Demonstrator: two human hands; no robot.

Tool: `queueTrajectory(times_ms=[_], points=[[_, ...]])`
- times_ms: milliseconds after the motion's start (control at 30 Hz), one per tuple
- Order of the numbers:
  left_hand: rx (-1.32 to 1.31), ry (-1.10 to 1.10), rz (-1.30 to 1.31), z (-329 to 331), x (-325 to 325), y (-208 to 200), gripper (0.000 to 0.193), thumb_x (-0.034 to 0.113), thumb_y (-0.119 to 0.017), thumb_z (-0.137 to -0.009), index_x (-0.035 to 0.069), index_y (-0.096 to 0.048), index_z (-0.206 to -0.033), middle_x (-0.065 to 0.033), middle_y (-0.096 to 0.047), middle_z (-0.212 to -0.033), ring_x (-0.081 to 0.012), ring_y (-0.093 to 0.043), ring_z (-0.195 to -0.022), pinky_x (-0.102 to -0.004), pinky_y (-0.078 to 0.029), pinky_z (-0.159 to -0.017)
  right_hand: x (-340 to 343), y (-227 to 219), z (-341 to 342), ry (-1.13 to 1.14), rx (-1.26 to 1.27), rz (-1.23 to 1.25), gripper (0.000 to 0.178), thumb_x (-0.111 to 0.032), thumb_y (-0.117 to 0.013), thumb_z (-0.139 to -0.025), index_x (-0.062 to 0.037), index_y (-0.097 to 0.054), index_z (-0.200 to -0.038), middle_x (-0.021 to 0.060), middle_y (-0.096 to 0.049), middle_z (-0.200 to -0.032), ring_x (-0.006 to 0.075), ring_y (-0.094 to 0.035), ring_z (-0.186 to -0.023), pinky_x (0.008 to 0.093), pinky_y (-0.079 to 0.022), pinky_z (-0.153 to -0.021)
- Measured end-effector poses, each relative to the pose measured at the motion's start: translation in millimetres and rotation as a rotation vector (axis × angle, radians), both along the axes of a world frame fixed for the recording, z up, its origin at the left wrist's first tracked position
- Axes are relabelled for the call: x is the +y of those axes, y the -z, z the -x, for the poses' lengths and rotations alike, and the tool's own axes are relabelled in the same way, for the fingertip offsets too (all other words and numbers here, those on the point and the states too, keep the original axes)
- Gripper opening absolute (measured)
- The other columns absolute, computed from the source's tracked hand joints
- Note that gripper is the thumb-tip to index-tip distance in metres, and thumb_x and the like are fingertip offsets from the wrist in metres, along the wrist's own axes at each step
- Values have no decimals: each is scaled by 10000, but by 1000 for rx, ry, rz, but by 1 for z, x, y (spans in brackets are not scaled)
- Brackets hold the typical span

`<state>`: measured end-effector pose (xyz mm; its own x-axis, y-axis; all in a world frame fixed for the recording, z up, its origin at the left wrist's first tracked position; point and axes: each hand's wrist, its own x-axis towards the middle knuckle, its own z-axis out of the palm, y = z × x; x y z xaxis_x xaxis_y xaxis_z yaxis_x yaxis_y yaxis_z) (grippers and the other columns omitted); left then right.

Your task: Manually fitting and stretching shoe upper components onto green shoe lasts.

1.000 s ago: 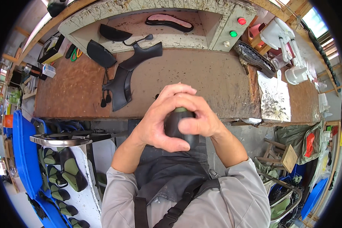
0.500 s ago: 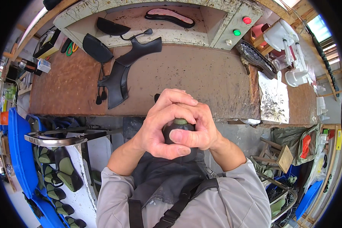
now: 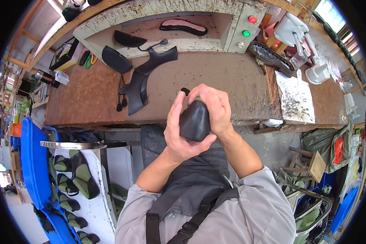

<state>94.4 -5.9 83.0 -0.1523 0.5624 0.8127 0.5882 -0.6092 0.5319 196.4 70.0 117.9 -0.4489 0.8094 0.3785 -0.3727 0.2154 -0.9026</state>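
With fingers (image 3: 174, 116) of the left hand (image 3: 177, 138) bent along the left side of a black domed piece (image 3: 195, 121), thumb laid across below its near end. With fingers of the right hand (image 3: 218, 107) curled around its far right side, bunched by the narrow tip. Clasped from both sides rather than spread or pinching; how hard, impossible to tell. Held above the dark apron (image 3: 187, 187), by the near edge of the desk (image 3: 232, 81).

Directly between the palms, with long axis, as far as visible, running roughly away from the apron: broad end toward the apron, narrower end toward the desk. Touched by both hands, so nearer to neither; broad end close to the left palm, narrow end close to the right fingers. Underside hidden. Beyond, to the left on the desk: a flat black curved piece (image 3: 138, 87).
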Motion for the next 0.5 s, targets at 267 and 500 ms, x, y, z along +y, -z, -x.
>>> queueTrajectory(times_ms=[267,500], points=[[-139,200,195,-17,-41,18,1132,472,-788,-723,-32,-81,-1450,-290,-207,-1478,-378,-271,-1374,-463,-232,-1124,-10,11,-17,5,-36,-193,344,-239,-455,-924,-8,-610,-721,76,-603,-724,199,-540,-715,344,-405,-781],[-89,56,78,-29,-56,28,1136,454,-721,-775,-143,-7,-1427,-328,-88,-1492,-392,-160,-1409,-432,-188,-1131,-25,14,-16,6,-22,-327,283,-206,-488,-897,-31,-597,-704,59,-603,-696,218,-576,-727,356,-398,-812]])
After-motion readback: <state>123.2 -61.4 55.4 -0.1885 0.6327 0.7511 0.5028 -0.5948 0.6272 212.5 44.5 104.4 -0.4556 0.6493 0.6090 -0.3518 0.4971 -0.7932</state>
